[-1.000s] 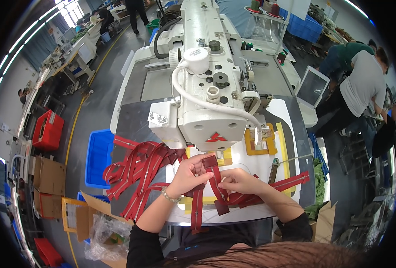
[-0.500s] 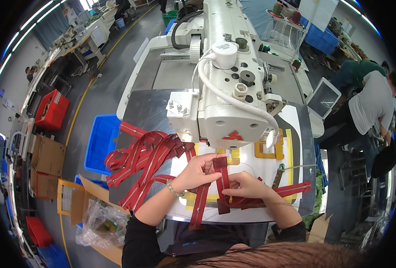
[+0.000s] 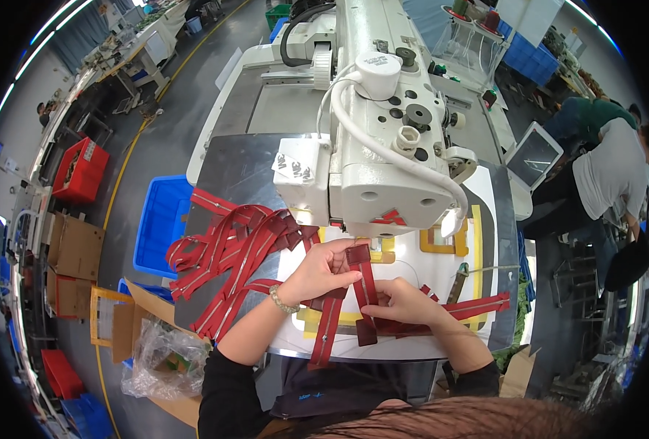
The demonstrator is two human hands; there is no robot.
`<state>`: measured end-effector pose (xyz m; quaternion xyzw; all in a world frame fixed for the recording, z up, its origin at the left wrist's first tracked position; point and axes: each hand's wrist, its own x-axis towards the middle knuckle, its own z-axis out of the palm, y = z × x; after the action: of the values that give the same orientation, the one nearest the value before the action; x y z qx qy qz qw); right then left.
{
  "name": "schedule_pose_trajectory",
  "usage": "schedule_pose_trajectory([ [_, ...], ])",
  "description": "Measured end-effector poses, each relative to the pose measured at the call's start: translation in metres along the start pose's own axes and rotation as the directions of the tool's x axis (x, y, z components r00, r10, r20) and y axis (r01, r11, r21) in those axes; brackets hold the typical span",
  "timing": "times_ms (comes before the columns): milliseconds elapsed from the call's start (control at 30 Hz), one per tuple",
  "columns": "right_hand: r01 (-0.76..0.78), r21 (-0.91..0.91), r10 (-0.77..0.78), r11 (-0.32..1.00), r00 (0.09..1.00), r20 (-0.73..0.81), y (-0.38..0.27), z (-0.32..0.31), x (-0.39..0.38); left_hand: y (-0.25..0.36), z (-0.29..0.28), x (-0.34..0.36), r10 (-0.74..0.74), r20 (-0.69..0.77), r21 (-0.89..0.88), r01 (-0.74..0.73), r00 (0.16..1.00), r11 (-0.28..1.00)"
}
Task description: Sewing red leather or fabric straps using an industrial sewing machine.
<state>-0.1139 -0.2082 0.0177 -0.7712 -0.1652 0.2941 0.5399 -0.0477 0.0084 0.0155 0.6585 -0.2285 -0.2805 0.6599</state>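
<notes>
Between my hands is a red zipper strip with a dark red patch at its upper end and another patch at its lower end. My left hand grips it just below the upper patch, thumb in front. Lower down, my right hand pinches the same strip at its right edge. A second zipper strip hangs below my left hand over the table's front edge. Other red zipper tape runs out to the right, partly behind my right hand. Left of my hands lies a tangled pile of red zippers.
A white sewing machine head stands just beyond my hands. Yellow frames and a small tool lie on the white sheet. At left are a blue bin and an open carton with plastic wrap. Another person bends over at right.
The view has shifted slightly, so the machine and pile sit a little higher. Both hands keep their hold on the zipper strip, with its upper end tilted slightly more to the left.
</notes>
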Motion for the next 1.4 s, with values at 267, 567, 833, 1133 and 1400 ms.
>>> schedule_pose_trajectory([
  [267, -0.021, 0.184, 0.026, 0.983, 0.999, -0.025, -0.003, 0.002, 0.000, 0.000, 0.002, 0.000, -0.011, -0.045, -0.086, 0.007, 0.999, 0.996],
  [567, 0.006, 0.214, 0.007, 0.977, 0.998, -0.061, -0.014, -0.009, -0.008, 0.005, 0.001, -0.001, 0.668, 0.190, 0.875, -0.432, 0.720, 0.217],
  [833, 0.322, 0.081, -0.310, 0.943, 0.941, -0.133, -0.026, -0.006, -0.012, 0.015, -0.019, -0.022, 0.876, -0.110, 0.720, -0.570, 0.470, 0.396],
  [1133, 0.180, -0.024, -0.175, 0.983, 0.902, -0.394, -0.013, -0.031, -0.015, 0.004, -0.156, -0.053, 0.157, -0.898, 0.014, -0.329, 0.411, 0.944],
  [1400, 0.054, -0.116, -0.098, 0.992, 0.901, -0.423, 0.011, -0.040, -0.020, 0.010, -0.068, -0.028, 0.902, -0.382, 0.866, -0.261, 0.202, 0.426],
])
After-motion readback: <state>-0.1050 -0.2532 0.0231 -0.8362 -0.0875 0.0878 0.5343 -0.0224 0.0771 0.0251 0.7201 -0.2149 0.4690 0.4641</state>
